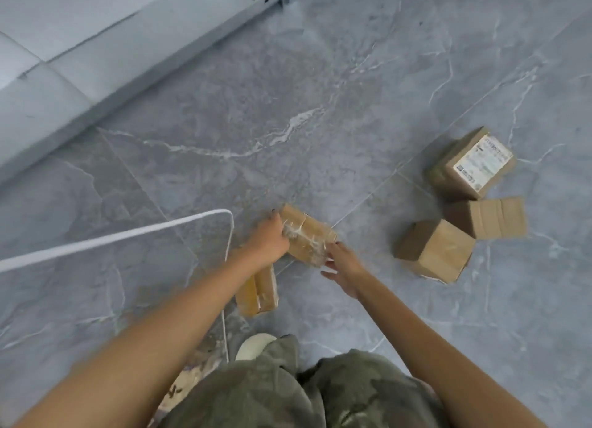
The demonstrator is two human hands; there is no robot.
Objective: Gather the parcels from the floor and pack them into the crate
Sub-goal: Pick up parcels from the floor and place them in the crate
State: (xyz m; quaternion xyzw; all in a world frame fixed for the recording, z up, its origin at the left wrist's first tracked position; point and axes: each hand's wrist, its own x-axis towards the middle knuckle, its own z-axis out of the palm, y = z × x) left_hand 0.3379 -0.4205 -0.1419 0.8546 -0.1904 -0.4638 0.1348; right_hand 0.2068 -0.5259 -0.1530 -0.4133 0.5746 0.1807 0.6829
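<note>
Mid-floor [320, 75], well off the wall edge, a white line [128, 235] (cord or rim, I cannot tell) runs in from the left and a flat parcel [261, 291] lies under the left forearm. Just past it the left hand [267, 240] curls its fingers round one end of a taped parcel [309, 235], low over the floor, while the right hand [344, 267] touches the other end, fingers spread. This looks like the pick-up step: next the right fingers should close for the lift, then the crate, out of sight, must be found before fetching the three parcels [435, 251] clustered rightward.
</note>
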